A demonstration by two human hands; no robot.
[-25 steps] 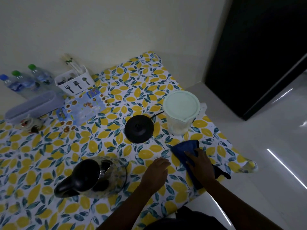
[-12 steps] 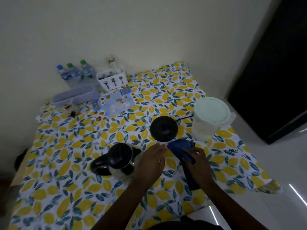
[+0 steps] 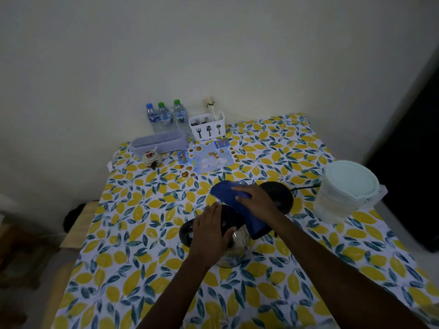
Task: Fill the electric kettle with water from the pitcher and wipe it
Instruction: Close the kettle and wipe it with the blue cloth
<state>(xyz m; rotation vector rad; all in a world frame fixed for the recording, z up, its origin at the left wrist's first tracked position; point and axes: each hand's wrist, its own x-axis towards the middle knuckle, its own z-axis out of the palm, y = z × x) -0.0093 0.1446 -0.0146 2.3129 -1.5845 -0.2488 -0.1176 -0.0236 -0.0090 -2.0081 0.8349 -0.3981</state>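
Observation:
The electric kettle [image 3: 234, 250], glass-bodied with a black lid and handle, stands in the middle of the lemon-print table [image 3: 133, 269]. My left hand [image 3: 210, 230] lies over its lid and handle, holding it. My right hand [image 3: 257, 199] presses a blue cloth [image 3: 225, 191] onto the far right side of the kettle; the cloth hangs down under my wrist. The round black kettle base [image 3: 283, 192] sits just behind my right hand, partly hidden. A clear pitcher [image 3: 344, 195] with a pale green lid stands to the right, holding water.
Three water bottles [image 3: 165, 116], a white cutlery holder [image 3: 207, 125], a grey oblong box [image 3: 158, 143], a small jar [image 3: 150, 157] and a printed mat [image 3: 209, 157] line the far edge by the wall. The table's right edge drops to a white floor.
My right hand lifted the blue cloth off the table and onto the kettle. My left hand moved from the table onto the kettle's lid. The camera swung left and back.

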